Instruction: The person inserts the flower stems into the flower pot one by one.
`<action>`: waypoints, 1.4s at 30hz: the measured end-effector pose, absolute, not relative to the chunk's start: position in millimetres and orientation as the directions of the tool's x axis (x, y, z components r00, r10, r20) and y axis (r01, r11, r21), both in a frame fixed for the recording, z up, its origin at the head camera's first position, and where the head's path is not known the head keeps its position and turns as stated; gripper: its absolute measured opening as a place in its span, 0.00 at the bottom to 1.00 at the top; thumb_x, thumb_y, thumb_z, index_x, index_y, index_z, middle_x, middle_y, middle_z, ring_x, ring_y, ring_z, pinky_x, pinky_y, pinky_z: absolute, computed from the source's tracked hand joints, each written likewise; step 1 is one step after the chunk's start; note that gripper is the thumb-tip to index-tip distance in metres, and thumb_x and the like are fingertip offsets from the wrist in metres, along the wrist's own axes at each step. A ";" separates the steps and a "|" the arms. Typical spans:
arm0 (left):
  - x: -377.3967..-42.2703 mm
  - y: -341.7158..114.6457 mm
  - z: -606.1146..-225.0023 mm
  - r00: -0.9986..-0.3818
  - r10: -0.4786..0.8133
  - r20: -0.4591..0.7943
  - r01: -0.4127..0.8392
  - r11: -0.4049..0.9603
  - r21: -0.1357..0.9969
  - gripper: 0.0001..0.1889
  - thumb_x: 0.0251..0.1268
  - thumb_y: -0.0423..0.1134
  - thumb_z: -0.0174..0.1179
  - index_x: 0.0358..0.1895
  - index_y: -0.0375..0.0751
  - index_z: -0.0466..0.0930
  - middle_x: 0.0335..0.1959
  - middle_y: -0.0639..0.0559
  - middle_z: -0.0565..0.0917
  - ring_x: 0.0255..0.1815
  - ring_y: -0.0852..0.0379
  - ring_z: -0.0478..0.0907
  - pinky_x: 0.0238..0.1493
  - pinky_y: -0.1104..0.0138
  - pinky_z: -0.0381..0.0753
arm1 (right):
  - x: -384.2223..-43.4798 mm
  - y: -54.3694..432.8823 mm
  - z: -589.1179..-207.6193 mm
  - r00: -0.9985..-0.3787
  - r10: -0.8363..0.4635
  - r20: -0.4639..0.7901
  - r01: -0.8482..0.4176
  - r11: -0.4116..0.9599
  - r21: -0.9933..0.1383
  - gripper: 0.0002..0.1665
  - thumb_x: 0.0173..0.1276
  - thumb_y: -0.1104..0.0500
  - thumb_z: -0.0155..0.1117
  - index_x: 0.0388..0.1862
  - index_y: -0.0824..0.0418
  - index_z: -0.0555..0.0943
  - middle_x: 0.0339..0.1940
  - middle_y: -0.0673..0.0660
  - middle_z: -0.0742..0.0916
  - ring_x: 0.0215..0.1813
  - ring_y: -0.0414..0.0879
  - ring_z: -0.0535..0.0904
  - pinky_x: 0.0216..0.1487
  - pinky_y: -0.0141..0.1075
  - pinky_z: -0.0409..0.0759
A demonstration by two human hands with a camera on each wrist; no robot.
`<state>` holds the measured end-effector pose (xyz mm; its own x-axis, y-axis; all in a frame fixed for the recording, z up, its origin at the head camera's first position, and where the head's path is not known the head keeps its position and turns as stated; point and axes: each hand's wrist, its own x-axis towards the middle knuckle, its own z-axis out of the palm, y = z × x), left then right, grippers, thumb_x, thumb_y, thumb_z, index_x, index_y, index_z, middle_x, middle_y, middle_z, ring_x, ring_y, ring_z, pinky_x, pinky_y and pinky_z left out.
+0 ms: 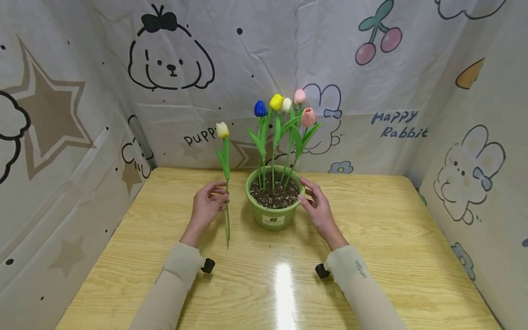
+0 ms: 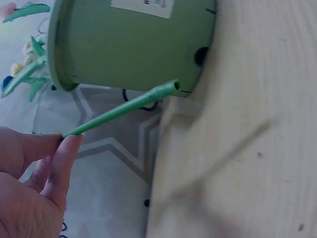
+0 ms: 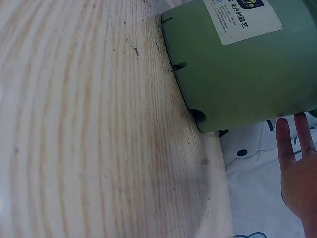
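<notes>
In the head view my left hand point(image 1: 207, 204) pinches the thin green stem of an artificial tulip point(image 1: 222, 130) with a white and yellow bloom. The flower stands upright to the left of a green flowerpot point(image 1: 274, 219). The left wrist view shows the hollow end of the tulip's stem point(image 2: 131, 105) jutting out past thumb and fingers, over the table. My right hand point(image 1: 318, 208) rests against the pot's right side near the rim, its fingers nearly straight. Blue, yellow, white and pink tulips point(image 1: 308, 117) stand in the pot's dark soil point(image 1: 274, 197).
The pot sits towards the far edge of a light wooden table point(image 1: 363, 229). Behind and on both sides hangs a printed cloth point(image 1: 247, 59) with cartoon drawings. Small crumbs of soil lie on the wood near the pot.
</notes>
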<state>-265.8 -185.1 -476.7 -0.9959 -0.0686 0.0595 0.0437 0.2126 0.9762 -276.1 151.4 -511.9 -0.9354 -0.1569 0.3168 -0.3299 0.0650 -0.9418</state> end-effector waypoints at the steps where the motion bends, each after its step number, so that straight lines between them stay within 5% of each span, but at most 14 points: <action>1: -265.5 -184.7 -474.3 -0.995 -0.070 0.069 0.053 0.210 0.976 0.19 0.72 0.27 0.64 0.63 0.40 0.81 0.50 0.36 0.82 0.39 0.54 0.85 0.38 0.65 0.91 | -275.9 151.4 -512.0 -0.935 -0.159 0.316 -0.330 0.068 -0.942 0.31 0.80 0.64 0.58 0.79 0.59 0.66 0.80 0.59 0.69 0.73 0.61 0.69 0.61 0.25 0.76; 29: -266.9 -132.6 -399.0 -0.937 -0.017 0.350 0.348 0.064 0.935 0.19 0.69 0.26 0.66 0.62 0.35 0.81 0.44 0.41 0.84 0.37 0.62 0.83 0.37 0.67 0.91 | -276.1 149.9 -514.2 -0.935 -0.154 0.319 -0.330 0.051 -0.943 0.31 0.80 0.63 0.58 0.79 0.58 0.67 0.80 0.59 0.69 0.74 0.61 0.70 0.61 0.25 0.77; 38: -278.5 -107.8 -388.8 -0.910 -0.019 0.414 0.413 0.044 0.910 0.19 0.69 0.27 0.66 0.61 0.34 0.81 0.44 0.38 0.85 0.44 0.31 0.84 0.36 0.67 0.91 | -276.0 150.4 -514.0 -0.937 -0.154 0.314 -0.326 0.056 -0.944 0.31 0.80 0.63 0.58 0.80 0.58 0.66 0.80 0.59 0.69 0.74 0.60 0.69 0.61 0.25 0.77; 42: -284.8 -98.9 -388.7 -0.912 -0.035 0.410 0.409 0.023 0.912 0.19 0.68 0.27 0.66 0.61 0.35 0.81 0.44 0.40 0.85 0.41 0.42 0.86 0.36 0.67 0.91 | -275.6 151.0 -513.3 -0.937 -0.154 0.314 -0.325 0.052 -0.944 0.31 0.80 0.63 0.58 0.80 0.58 0.66 0.80 0.59 0.69 0.75 0.60 0.69 0.61 0.25 0.77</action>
<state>-284.8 -98.9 -388.7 -0.9116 -0.0346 0.4096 0.4090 0.0225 0.9123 -275.6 151.0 -513.3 -0.9370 -0.1540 0.3137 -0.3247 0.0522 -0.9444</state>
